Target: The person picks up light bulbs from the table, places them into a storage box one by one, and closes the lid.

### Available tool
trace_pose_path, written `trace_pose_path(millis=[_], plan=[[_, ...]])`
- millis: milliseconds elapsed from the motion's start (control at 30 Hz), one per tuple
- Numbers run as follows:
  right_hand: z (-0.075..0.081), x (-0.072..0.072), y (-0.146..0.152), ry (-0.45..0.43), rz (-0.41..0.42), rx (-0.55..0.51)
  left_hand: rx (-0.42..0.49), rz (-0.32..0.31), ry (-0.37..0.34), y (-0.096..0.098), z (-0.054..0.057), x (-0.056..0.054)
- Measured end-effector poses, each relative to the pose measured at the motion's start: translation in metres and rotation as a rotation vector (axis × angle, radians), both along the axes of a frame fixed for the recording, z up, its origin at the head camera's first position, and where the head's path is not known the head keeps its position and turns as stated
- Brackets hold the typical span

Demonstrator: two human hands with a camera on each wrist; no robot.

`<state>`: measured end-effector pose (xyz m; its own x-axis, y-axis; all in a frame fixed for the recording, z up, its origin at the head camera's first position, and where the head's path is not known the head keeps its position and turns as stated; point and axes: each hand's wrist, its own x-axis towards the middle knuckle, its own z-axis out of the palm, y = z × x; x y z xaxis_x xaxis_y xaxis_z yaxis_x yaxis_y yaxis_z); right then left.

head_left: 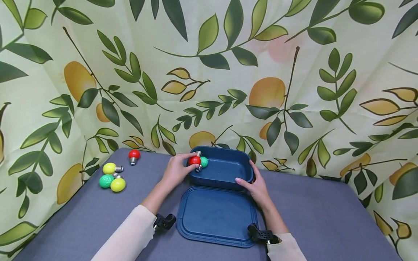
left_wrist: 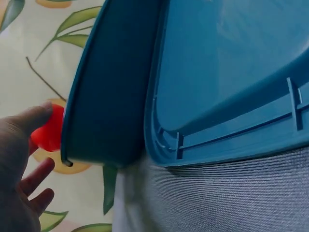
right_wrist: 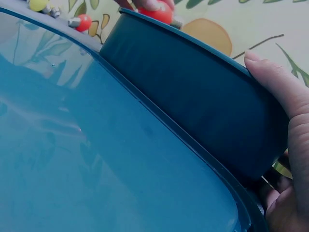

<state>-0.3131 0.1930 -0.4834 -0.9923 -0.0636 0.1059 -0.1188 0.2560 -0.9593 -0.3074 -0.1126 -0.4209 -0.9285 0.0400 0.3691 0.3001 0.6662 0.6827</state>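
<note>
- If the box (head_left: 228,168), held by the right grip (head_left: 258,188), is tugged, it could be tipped.
- The red bulb (head_left: 194,161), pinched by the left grip (head_left: 176,169) at the box's left rim, could be dropped if loosely held.

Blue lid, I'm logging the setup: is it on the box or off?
Off: the lid lies on the table beside the box, whose inside shows.
</note>
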Motion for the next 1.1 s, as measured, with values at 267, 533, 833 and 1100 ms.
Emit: trace_pose_path(millis=[267,533,833,1100], plan=[[-0.001,-0.001,0.0,0.001,-0.001,-0.004,-0.128,0.041,-0.074,0.005,-0.003,-0.005],[-0.001,-0.001,0.001,-0.002,-0.005,-0.006,-0.139,-0.056,-0.147,0.007,-0.003,-0.014],[-0.001,-0.002,-0.001,-0.005,-0.012,-0.007,-0.177,-0.022,-0.226,0.011,-0.002,-0.023],[-0.001,-0.002,-0.001,0.0,-0.006,-0.006,-0.209,0.007,-0.267,0.014,0.001,-0.025]])
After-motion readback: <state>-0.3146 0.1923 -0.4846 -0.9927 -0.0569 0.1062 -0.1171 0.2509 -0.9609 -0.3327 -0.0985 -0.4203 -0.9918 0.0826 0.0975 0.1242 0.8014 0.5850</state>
